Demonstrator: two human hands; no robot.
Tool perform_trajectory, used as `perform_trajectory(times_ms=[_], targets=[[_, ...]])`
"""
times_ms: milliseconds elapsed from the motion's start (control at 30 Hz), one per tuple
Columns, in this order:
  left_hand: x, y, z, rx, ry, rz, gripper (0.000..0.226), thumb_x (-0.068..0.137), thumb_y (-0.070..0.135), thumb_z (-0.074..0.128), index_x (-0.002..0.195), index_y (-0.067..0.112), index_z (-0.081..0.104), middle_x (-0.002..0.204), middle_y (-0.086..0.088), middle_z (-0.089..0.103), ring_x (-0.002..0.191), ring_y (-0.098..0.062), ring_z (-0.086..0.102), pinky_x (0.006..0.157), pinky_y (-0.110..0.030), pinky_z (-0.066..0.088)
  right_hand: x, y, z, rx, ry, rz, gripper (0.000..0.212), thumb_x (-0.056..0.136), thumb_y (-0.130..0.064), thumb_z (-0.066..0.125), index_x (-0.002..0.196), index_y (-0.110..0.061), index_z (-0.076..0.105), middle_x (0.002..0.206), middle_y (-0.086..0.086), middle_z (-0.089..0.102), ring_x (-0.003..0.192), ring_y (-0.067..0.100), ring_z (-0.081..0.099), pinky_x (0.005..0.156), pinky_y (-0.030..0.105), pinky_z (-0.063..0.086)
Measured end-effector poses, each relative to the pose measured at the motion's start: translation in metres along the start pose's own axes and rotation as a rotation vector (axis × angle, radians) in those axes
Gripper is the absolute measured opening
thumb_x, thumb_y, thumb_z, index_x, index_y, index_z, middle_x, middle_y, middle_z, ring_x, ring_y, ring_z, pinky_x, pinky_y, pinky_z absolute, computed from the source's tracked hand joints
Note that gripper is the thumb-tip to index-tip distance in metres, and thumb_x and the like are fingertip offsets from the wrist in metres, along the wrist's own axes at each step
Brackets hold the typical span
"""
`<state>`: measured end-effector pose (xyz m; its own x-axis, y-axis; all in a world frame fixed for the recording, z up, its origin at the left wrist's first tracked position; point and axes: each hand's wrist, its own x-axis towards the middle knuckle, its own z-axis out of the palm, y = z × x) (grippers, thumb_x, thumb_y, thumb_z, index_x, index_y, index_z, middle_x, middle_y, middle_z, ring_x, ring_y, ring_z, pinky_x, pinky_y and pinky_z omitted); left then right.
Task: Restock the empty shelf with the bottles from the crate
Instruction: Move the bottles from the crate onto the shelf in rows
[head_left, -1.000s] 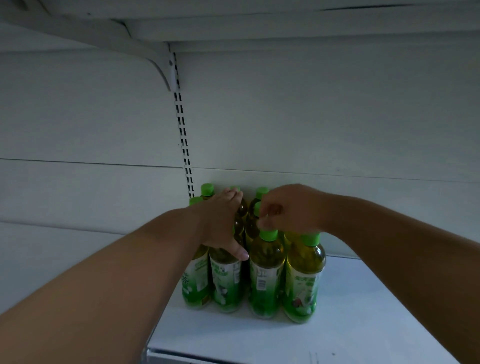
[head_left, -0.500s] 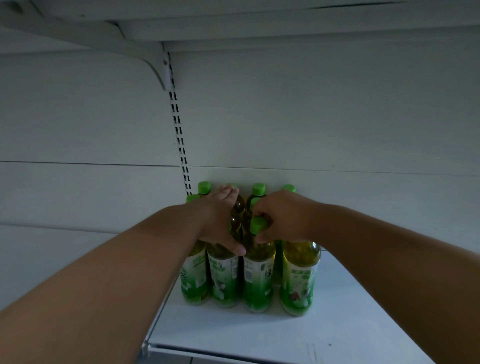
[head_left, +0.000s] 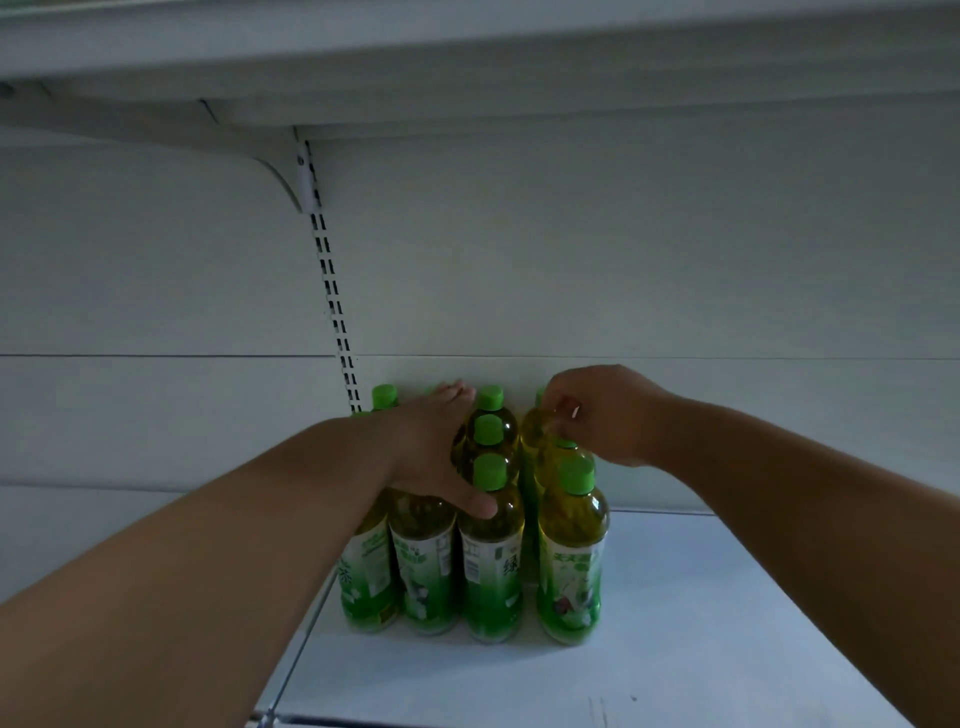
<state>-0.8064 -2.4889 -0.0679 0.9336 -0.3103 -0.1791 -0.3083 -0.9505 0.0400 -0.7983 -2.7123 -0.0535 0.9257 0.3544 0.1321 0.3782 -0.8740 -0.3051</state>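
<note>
Left hand (head_left: 431, 457) flat across bottles (head_left: 488, 545)

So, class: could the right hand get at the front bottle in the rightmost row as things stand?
Probably yes. The right hand hangs just above and behind that front bottle, whose green cap and right side stand clear, with bare shelf beside it.

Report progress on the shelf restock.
Done: a cluster of green-capped, green-labelled tea bottles stands upright at the white shelf's back left. In hand: left hand and right hand rest on the cluster. Left: most of the shelf is bare; the crate is unseen.
</note>
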Motion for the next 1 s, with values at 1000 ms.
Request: perform_trajectory(times_ms=[1000], targets=[[0.029,0.034,0.012,-0.017,-0.054,-0.011,0.136,0.071,0.069,0.074,0.156,0.018,-0.019,0.163,0.005,-0.028,0.153,-0.017,-0.009,0.121,-0.039,0.012,0.028,0.000,0.016,-0.222,-0.123,0.038,0.041,0.090,-0.043,0.072,0.119,-0.014,0.069,0.114,0.006,0.068,0.102,0.024,0.065,0.075,0.030,0.048]])
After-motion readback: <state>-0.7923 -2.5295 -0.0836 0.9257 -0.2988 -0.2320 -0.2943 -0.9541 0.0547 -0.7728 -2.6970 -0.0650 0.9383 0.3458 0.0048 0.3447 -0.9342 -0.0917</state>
